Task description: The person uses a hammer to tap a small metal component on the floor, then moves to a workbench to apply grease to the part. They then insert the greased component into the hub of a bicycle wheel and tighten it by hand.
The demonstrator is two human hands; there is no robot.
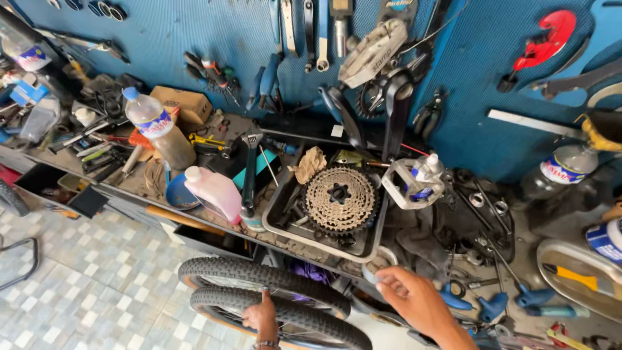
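The tyre (285, 317) under the left hand (262, 319) runs off the bottom edge; the right hand (409, 295) hides its fingertips' hold at the worktop (414, 240) edge

A pink bottle (216, 192), black tyres (272, 285) and a blue pegboard wall (194, 32) above grey-white chequered floor tiles (97, 285).

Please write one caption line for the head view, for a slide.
Left hand grips a bicycle tyre; right hand reaches toward a cluttered workbench.

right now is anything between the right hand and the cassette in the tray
Yes. The right hand sits at the bench edge, below the metal tray; the tray's near rim lies between it and the cassette. Nothing covers the cassette from above.
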